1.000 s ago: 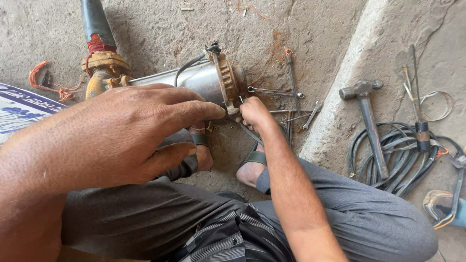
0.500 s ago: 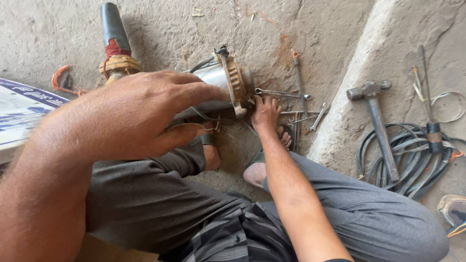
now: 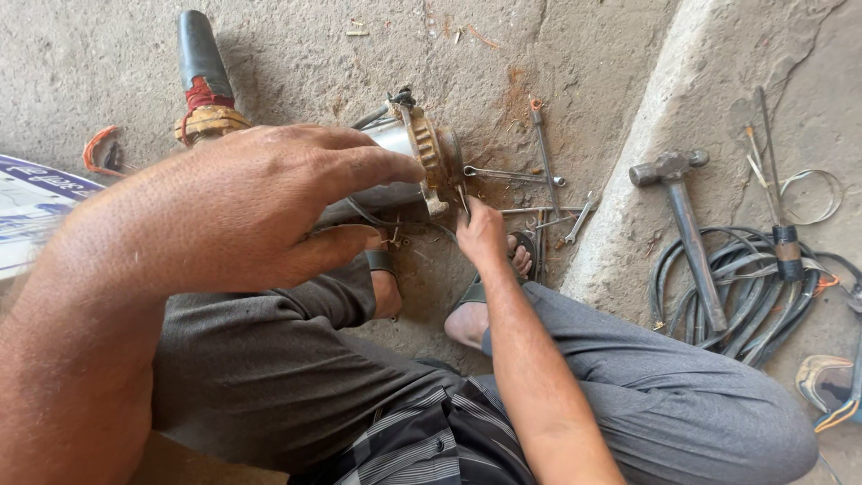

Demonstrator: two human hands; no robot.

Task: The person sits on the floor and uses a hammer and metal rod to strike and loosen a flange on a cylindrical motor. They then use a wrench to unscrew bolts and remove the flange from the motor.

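The left hand (image 3: 260, 207) lies spread over a metal pump body (image 3: 395, 166) on the concrete floor (image 3: 557, 54) — the right hand (image 3: 480, 235) pinches something small, too small to tell, at its rusty flange (image 3: 431, 153), beside spanners (image 3: 539, 175).

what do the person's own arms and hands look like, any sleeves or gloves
Both are bare: no gloves, sleeves, rings or watch in view. The left hand fills the near frame, veined, with fine hair along the forearm. The right hand sits on a lean, bare forearm, farther from the camera.

Rusty-flanged steel pump body (image 3: 409, 153) on its side on concrete
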